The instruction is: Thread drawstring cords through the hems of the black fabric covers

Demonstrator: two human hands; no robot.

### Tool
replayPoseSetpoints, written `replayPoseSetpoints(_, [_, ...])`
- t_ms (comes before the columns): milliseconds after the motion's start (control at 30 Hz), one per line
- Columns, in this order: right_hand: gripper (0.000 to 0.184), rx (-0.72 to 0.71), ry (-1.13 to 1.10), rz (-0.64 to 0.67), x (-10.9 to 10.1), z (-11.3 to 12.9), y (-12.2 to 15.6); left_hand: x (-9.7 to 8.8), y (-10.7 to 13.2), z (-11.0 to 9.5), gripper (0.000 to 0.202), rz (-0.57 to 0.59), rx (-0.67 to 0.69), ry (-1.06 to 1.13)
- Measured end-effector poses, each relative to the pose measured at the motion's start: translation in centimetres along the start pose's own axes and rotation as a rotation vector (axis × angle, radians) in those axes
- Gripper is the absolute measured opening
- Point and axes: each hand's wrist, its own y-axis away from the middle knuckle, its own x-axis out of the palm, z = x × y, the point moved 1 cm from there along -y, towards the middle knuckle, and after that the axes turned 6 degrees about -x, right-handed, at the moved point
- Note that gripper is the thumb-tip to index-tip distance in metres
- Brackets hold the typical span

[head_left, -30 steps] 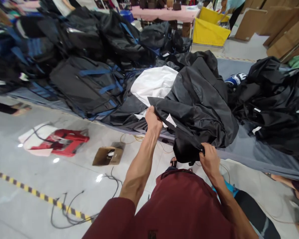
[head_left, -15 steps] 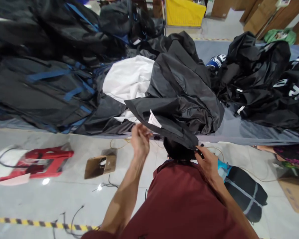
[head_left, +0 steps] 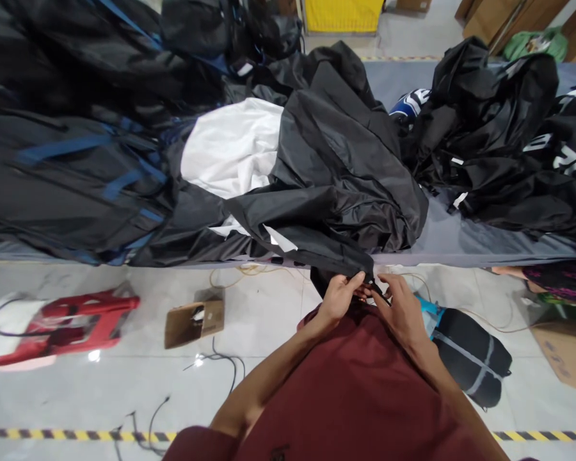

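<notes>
A heap of black fabric (head_left: 336, 141) with a white panel (head_left: 235, 147) lies over the near edge of the table. Its hem hangs towards me, and a white label (head_left: 281, 239) sticks out from it. My left hand (head_left: 338, 296) is closed on the corner of that hem, thumb on top. Right beside it, my right hand (head_left: 400, 307) pinches the same corner, where a thin black strip shows between the fingers. Part of the cloth below my hands is hidden.
Black bags with blue straps (head_left: 77, 153) are piled at left. More black cloth with white lettering (head_left: 523, 153) lies at right. On the floor are a cardboard box (head_left: 194, 320), a red and white object (head_left: 67, 326), cables (head_left: 223, 358) and a black bundle (head_left: 475, 355).
My left hand has moved right from near the label to the hem's corner and closed on it, beside my right hand. The camera view has shifted slightly.
</notes>
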Motion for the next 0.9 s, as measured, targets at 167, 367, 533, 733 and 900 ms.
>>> replayPoseSetpoints(167, [0.023,0.002,-0.038,-0.08,-0.2,0.9,0.6,0.4,0.0,0.4,0.051,-0.003,-0.036,-0.001])
replayPoseSetpoints(367, [0.02,-0.002,0.039,-0.158,0.2,1.0,0.6,1.1,-0.1,0.4,0.052,0.03,-0.051,0.003])
replayPoseSetpoints(533, [0.019,0.012,0.013,-0.157,0.3,1.0,0.6,1.2,-0.2,0.4,0.051,0.032,-0.055,0.041])
replayPoseSetpoints(733, [0.02,-0.004,-0.144,-0.078,0.1,0.7,0.1,0.6,-0.1,-0.1,0.05,0.005,-0.071,0.003])
replayPoseSetpoints(900, [0.025,0.064,-0.323,0.004,-0.4,0.3,-0.6,0.2,0.1,-0.5,0.055,0.043,-0.101,-0.07])
